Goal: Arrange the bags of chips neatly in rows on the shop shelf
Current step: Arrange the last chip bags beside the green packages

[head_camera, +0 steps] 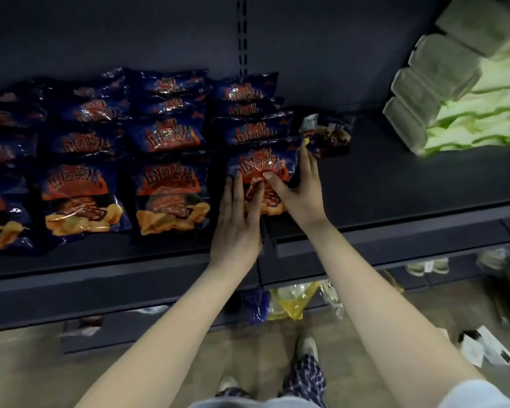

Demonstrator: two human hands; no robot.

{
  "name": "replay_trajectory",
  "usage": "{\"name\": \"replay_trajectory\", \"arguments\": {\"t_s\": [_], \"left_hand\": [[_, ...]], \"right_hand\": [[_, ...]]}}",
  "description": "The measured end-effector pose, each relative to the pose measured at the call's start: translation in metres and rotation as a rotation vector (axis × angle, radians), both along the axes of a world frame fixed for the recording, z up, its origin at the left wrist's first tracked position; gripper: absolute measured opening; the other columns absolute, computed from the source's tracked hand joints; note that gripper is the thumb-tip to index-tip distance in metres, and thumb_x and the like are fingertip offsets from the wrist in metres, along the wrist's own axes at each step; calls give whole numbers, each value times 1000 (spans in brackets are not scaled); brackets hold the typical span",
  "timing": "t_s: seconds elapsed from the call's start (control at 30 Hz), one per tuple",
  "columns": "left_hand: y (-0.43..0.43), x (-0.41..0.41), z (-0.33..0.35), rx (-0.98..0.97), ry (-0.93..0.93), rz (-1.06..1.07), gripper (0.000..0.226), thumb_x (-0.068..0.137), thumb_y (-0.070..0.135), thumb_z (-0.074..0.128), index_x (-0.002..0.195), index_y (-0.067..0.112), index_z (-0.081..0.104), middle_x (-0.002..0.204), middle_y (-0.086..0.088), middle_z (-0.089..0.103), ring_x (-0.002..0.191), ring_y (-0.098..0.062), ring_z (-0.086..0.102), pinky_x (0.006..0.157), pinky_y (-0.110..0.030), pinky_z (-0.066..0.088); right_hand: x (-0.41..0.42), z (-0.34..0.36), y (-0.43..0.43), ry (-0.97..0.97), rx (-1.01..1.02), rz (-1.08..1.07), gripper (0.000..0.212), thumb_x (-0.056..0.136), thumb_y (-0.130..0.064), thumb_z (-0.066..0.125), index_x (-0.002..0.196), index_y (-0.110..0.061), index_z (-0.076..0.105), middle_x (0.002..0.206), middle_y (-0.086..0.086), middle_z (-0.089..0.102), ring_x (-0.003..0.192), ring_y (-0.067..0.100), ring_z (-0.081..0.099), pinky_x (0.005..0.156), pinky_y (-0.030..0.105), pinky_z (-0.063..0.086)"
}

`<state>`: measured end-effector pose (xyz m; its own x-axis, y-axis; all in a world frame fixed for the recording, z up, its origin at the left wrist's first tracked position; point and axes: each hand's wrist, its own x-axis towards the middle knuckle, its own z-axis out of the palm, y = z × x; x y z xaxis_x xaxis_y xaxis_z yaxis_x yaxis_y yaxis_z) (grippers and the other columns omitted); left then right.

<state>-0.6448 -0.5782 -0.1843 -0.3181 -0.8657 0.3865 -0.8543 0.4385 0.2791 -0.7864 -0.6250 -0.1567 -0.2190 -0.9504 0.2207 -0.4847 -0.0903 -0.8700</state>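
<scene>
The left grip [236, 222] lies flat and open on the front bag [259, 167]; the right grip [302, 192] pinches its side edge. It looks light, slippery and crushable, so it is better held by the edges.

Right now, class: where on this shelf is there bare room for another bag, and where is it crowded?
Bare shelf runs between the held bag and the green packs, in front of the small dark packet. Leftward, chip rows crowd together.

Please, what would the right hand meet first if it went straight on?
Probably the small crumpled dark packet, which lies just beyond the fingertips of the right hand, though depth is unclear.
</scene>
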Motion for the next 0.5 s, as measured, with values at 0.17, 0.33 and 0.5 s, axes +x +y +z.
{"name": "replay_trajectory", "arguments": {"t_s": [0.17, 0.33, 0.5], "left_hand": [[1, 0, 1, -10, 33, -11, 75, 77, 3, 47, 146, 9, 20, 152, -28, 6, 141, -38, 2, 111, -53, 25], [1, -1, 1, -24, 71, -3, 76, 78, -1, 54, 146, 12, 21, 154, -23, 2, 142, -35, 0, 106, -54, 34], [4, 5, 5, -29, 176, -20, 56, 85, 11, 47, 139, 19, 33, 156, -11, 0, 144, -31, -1, 109, -56, 27]], "right_hand": [[0, -1, 0, 7, -6, 11, 92, 79, -45, 69, 150, -19, 16, 150, 3, 29, 140, 17, 25, 112, 33, 27], [1, 5, 5, -89, -5, 35, 92, 84, -39, 65, 151, -16, 5, 153, 3, 18, 133, -4, 13, 100, 7, 16], [-6, 7, 13, -261, -126, -61, 57, 97, -27, 48, 147, -15, 23, 145, -1, 31, 129, 0, 29, 102, 7, 25]]}}
